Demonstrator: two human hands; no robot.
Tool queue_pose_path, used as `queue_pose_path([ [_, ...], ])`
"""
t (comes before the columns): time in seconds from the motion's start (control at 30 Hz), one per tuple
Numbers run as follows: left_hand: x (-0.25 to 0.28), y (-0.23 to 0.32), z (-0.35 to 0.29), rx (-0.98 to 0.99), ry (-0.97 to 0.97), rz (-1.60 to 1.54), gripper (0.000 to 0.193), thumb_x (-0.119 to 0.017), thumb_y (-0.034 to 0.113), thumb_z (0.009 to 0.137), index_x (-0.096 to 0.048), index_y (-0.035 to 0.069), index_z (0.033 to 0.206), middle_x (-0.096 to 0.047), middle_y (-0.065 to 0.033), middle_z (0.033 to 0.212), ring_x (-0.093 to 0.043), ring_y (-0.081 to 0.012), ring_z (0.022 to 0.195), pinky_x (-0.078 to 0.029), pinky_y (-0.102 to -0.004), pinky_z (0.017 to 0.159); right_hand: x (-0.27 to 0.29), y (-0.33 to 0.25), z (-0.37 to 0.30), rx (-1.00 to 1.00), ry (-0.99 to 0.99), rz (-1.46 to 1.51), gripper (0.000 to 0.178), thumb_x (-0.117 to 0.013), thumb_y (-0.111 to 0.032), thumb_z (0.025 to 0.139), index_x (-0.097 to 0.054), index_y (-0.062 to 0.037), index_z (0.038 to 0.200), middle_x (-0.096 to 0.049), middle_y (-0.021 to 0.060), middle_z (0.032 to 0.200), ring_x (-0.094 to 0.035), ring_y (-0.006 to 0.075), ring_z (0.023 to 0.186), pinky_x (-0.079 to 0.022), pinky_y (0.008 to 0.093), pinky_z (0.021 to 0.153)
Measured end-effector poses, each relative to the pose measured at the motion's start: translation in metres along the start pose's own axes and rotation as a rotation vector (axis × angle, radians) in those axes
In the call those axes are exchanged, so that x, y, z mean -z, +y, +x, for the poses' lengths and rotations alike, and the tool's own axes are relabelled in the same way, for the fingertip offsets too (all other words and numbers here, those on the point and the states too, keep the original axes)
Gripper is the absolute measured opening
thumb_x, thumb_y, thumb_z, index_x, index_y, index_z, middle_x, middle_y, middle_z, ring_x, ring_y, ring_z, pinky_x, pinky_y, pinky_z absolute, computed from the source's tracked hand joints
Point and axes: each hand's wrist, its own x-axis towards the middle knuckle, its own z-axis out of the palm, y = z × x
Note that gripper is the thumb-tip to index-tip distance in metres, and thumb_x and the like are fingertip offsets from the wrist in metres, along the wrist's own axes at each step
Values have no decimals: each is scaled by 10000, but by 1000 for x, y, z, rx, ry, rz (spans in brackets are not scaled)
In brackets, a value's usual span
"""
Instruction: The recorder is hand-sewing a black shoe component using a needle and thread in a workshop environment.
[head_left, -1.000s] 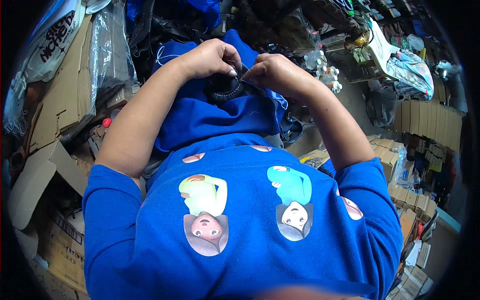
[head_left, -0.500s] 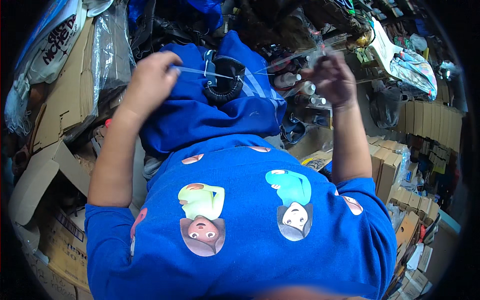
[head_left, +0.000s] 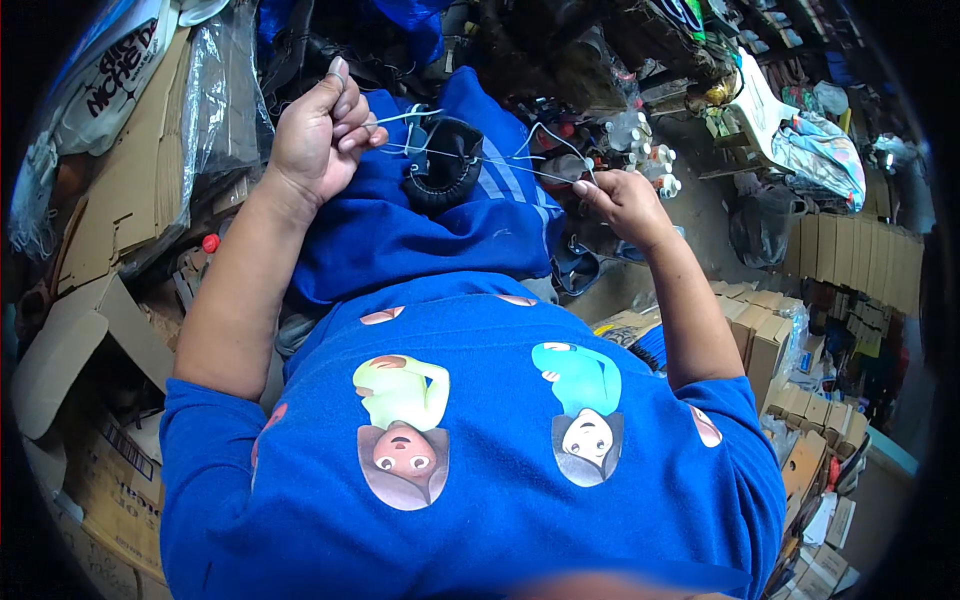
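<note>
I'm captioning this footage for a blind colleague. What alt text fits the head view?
Seen from above, a seated person's left hand and right hand pull pale threads taut, outward from a black shoe resting on their blue-trousered lap. Flattened cardboard boxes lie to the left and small white bottles beyond the right hand.

— Where do your hands sit?

— Your left hand [head_left: 318,135] is up at the left, your right hand [head_left: 622,205] lower at the right, well apart. Threads [head_left: 500,160] run between them, over the shoe piece [head_left: 443,165] on your lap.

— And around you?

— Flattened cardboard [head_left: 120,190] lies to your left, stacked boxes [head_left: 850,265] to your right, small bottles [head_left: 640,150] just beyond your right hand.
</note>
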Motion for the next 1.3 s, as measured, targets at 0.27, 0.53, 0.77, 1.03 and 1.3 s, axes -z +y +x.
queue_pose_path([
  [0.27, 34, 6, -1, 36, 34, -28, 441, -393, 358, 1009, -368, 143, 625, -267, 32, 527, -231, -101, 434, -367, -301, 594, -2, 19, -15, 28, 51, -19, 435, -561, -395, 894, -571, -26, 665, -579, 161, 641, -562, 366, 661, -425, 441, 602],
  [0.53, 101, 81, -26, 93, 179, 1061, 281, -619, 261, 879, -640, 15, 1014, -644, -124, 972, -595, -217, 994, -475, -319, 878, 4, 47, -17, -375, 86, 1266, 534, -518, -439, 909, -514, -109, 1329, -610, 35, 1097, -546, 100, 866, -368, 198, 671],
  [0.77, 23, 50, -37, -565, 49, 1551, 283, -700, 109, 740, -678, 54, 1017, -631, -115, 1051, -606, -248, 981, -465, -353, 882, 36, -38, 65, 208, -40, 645, 550, -675, -310, 862, -495, -140, 1353, -582, 44, 1160, -565, 153, 957, -468, 284, 824],
  [1.03, -22, -36, -16, -323, -488, 1908, 245, -743, 229, 704, -689, 75, 887, -635, -83, 972, -636, -294, 893, -511, -384, 799, 11, -97, 113, 316, -506, 47, 413, -680, -389, 850, -625, -68, 1104, -663, 108, 978, -598, 193, 924, -465, 333, 844],
  [1.3, -20, -49, -22, -392, -430, 2102, 217, -717, 228, 735, -633, 106, 893, -627, -69, 894, -649, -244, 857, -507, -394, 743, -26, -71, 54, 63, -271, 445, 313, -625, -330, 906, -645, -18, 902, -591, -4, 781, -513, 86, 745, -442, 280, 688],
])
